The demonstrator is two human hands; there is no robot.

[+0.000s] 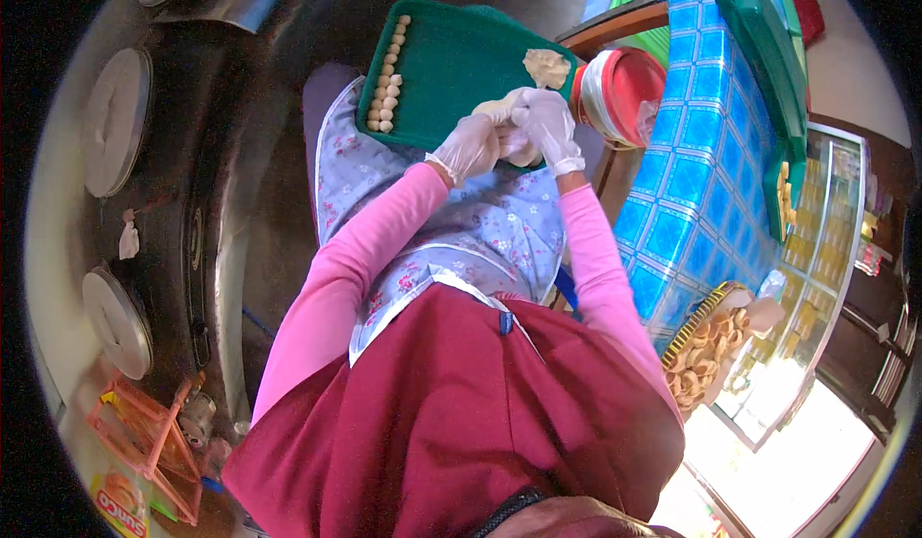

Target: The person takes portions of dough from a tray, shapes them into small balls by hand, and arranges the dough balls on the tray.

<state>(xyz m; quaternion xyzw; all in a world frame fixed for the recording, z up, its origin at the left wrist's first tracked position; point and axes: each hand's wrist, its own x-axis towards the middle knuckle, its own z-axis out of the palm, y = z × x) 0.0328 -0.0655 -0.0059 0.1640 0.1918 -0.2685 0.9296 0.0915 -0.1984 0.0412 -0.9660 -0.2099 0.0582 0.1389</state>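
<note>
A green tray (pixel 437 86) rests across my lap on a blue flowered apron (pixel 423 211). Along its left side lie several small pale dough balls (pixel 391 82) in rows. A flattish lump of dough (pixel 546 67) sits in the tray's right corner. My left hand (pixel 469 148) and my right hand (pixel 547 127), both in thin whitish gloves, meet over the tray's near right part. Their fingers are closed on pale dough (pixel 499 108). Gloves and dough look alike, so the exact finger positions are hard to make out.
Right of the tray stands a tub with a red lid (pixel 638 96), beside a table with a blue checked cloth (pixel 663 221). A basket of curved tan pieces (pixel 706 355) is at the lower right. Round metal lids (pixel 117 120) and an orange rack (pixel 144 442) are at left.
</note>
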